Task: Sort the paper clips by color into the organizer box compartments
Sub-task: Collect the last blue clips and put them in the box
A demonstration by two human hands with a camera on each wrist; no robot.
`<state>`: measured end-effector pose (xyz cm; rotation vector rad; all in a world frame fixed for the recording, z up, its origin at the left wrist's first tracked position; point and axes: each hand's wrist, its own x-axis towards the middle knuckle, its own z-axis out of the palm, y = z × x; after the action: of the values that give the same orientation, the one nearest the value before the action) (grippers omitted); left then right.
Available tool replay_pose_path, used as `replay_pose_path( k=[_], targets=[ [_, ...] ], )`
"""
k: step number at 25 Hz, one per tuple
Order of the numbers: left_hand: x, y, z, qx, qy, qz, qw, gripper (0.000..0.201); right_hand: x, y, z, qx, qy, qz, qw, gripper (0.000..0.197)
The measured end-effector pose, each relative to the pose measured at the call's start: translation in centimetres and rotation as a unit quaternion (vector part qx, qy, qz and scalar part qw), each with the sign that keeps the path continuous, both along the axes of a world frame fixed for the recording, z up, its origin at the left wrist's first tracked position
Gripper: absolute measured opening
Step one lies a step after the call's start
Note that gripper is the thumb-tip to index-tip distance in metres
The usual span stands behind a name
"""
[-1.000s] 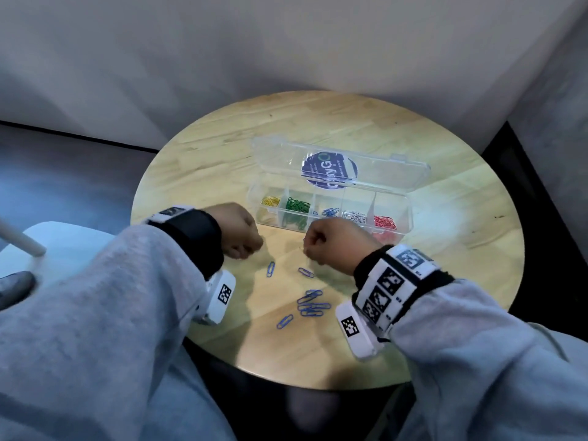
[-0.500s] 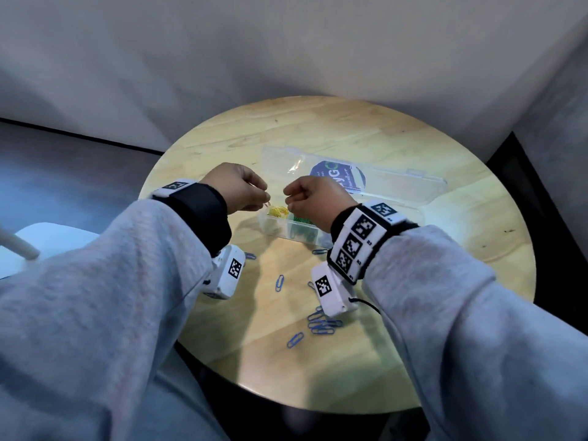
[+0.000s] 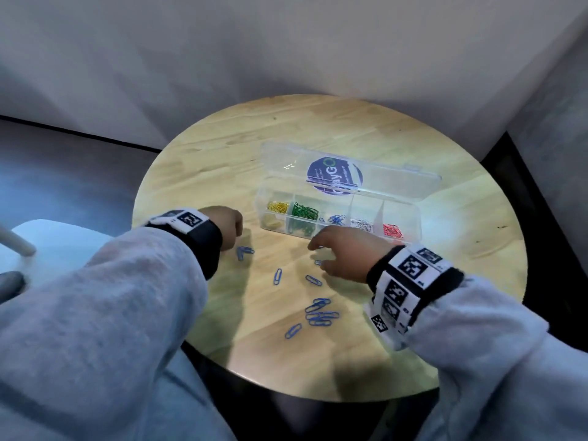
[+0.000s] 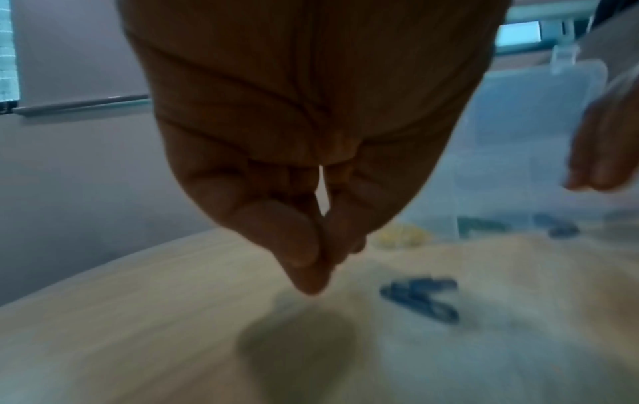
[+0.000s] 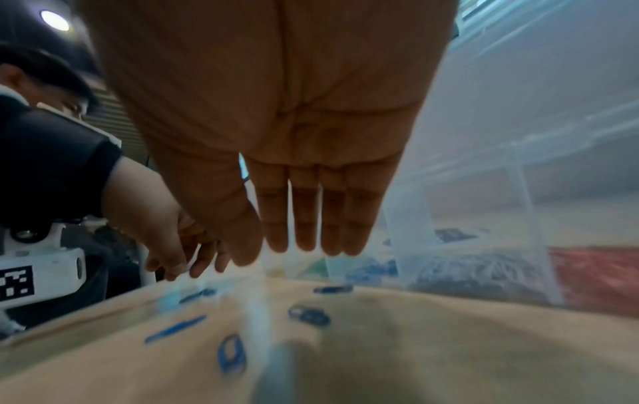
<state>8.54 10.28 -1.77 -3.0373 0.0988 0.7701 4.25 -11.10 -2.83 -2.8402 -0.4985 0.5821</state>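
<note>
The clear organizer box [image 3: 418, 222] stands open at mid-table, its lid [image 3: 391, 183] tipped back. Its compartments hold yellow [image 3: 277, 206], green [image 3: 304, 212], blue [image 3: 336, 219], white [image 3: 361, 224] and red clips [image 3: 393, 231]. Several loose blue clips [image 3: 319, 311] lie on the table in front. My left hand [image 3: 234, 230] hovers low beside a pair of blue clips [image 3: 244, 252]; in the left wrist view my left hand [image 4: 321, 262] presses thumb and fingertips together, nothing visible between them. My right hand [image 3: 318, 254] hangs over clips near the box front, fingers [image 5: 307, 235] straight and empty.
The round wooden table [image 3: 222, 154] sits in a corner between grey walls. Its near edge [image 3: 318, 397] lies close to my lap. A white seat [image 3: 47, 243] stands at the left, off the table.
Both hands came back down from the box's yellow end to the table in front of it. My right hand's fingers have straightened out.
</note>
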Motion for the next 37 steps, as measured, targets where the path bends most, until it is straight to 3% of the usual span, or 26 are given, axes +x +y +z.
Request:
replay_pose_path(
  k=[3, 5, 9, 17, 20, 23, 28, 31, 37],
  targets=[
    [0.2, 0.0, -2.1, 0.015, -0.001, -0.021, 1.000, 0.043, 0.2, 0.4, -1.7, -0.032, 0.017, 0.009, 0.999, 0.057],
    [0.5, 0.0, -2.8, -0.001, -0.004, -0.026, 1.000, 0.039, 0.2, 0.4, -2.1, -0.057, 0.026, 0.017, 0.998, 0.050],
    [0.5, -0.5, -2.9, -0.006, -0.003, -0.060, 0.998, 0.012, 0.0, 0.2, -2.0, -0.063, 0.020, 0.011, 0.998, 0.026],
    [-0.5, -1.2, -3.2, -0.016, 0.019, -0.047, 0.999, 0.018, -1.3, -0.1, -2.5, -0.050, 0.001, -0.079, 0.996, 0.036],
    [-0.8, -2.0, -2.7, 0.008, 0.033, -0.043, 0.998, 0.005, -1.1, 0.3, -2.6, -0.044, -0.005, -0.088, 0.995, 0.031],
    [-0.8, -2.4, -2.6, 0.030, 0.047, -0.037, 0.998, 0.026, -0.9, 0.1, -2.6, -0.021, 0.008, -0.089, 0.996, 0.024],
    [-0.9, -2.5, -2.6, 0.045, 0.053, -0.034, 0.997, 0.029, -1.2, 0.0, -2.7, 0.013, 0.001, -0.097, 0.995, 0.031],
    [-0.9, -2.5, -2.6, 0.044, 0.054, -0.036, 0.997, 0.028, -0.9, 0.6, -2.6, -0.042, -0.012, -0.118, 0.992, 0.036],
    [-0.9, -2.0, -2.7, 0.027, 0.053, -0.023, 0.998, 0.030, 0.0, 0.9, -2.8, -0.046, 0.017, -0.134, 0.990, 0.024]
  ],
)
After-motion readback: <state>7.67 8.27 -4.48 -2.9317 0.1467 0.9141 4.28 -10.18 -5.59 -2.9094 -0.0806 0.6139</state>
